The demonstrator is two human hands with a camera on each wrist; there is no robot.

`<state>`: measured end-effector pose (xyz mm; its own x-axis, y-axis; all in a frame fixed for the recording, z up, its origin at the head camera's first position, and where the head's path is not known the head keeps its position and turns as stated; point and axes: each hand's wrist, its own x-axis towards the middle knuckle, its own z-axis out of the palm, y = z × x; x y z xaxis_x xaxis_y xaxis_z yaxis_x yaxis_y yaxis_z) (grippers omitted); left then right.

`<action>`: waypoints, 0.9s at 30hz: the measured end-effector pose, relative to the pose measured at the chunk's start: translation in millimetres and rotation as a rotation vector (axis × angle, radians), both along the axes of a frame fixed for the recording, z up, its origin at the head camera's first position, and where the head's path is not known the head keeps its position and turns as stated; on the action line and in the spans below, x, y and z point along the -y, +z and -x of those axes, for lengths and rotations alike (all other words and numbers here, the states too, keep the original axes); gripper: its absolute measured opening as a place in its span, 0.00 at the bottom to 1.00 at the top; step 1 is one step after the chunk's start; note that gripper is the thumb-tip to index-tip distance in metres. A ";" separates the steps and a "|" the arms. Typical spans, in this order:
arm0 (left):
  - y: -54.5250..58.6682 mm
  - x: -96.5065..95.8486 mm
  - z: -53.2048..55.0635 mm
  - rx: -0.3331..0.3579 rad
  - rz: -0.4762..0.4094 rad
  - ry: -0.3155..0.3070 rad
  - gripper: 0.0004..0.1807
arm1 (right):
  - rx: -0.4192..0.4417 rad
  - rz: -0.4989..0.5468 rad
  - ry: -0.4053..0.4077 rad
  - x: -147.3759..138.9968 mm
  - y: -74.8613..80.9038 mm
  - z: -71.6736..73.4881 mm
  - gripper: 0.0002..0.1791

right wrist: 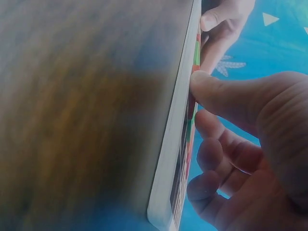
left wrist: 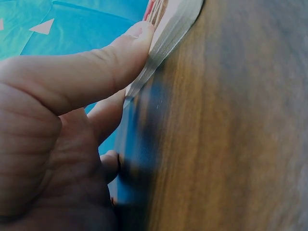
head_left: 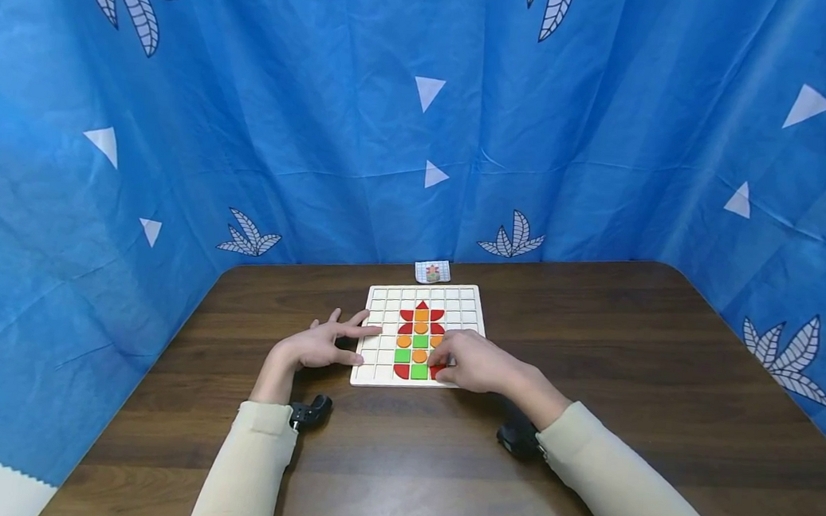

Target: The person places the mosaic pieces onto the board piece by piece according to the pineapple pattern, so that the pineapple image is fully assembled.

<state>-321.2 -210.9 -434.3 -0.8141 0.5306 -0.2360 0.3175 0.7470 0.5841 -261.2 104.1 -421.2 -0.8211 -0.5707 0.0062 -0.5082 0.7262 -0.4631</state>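
Observation:
A white grid board (head_left: 376, 374) lies on the table, with red, orange and green tiles forming an upright figure in its middle columns. My left hand (head_left: 316, 347) rests at the board's left edge, fingers spread; in the left wrist view the thumb (left wrist: 120, 60) touches the rim. At the figure's lower right corner, my right hand (head_left: 474, 362) pinches a red tile (head_left: 437, 371) between thumb and forefinger, partly covering it. Beside it sits a green square tile (head_left: 419, 372), with an orange round tile (head_left: 420, 356) above. The right wrist view shows the thumb (right wrist: 207, 86) against the red tile, low over the board.
Behind the board lies a small card (head_left: 432, 272) printed with a similar coloured figure on a grid. The brown wooden table (head_left: 594, 343) meets a blue curtain (head_left: 365, 127) at its back and sides. A black wrist device (head_left: 310, 412) is on the left wrist, another (head_left: 518, 441) on the right.

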 end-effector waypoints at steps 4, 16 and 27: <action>0.5 0.2 -0.4 -0.004 -0.004 0.000 0.33 | -0.010 0.008 -0.006 -0.1 -1.0 -0.4 0.13; 1.4 -1.9 2.0 0.000 -0.005 -0.004 0.33 | -0.008 0.061 0.011 -6.2 0.6 0.4 0.06; 2.5 3.2 1.7 0.039 -0.013 -0.012 0.35 | 0.063 0.078 0.022 -38.7 10.1 8.7 0.11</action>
<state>-322.8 -214.2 -431.8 -0.7978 0.5437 -0.2605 0.3033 0.7354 0.6060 -269.9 142.9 -411.0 -0.8083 -0.5888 -0.0002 -0.4918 0.6754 -0.5495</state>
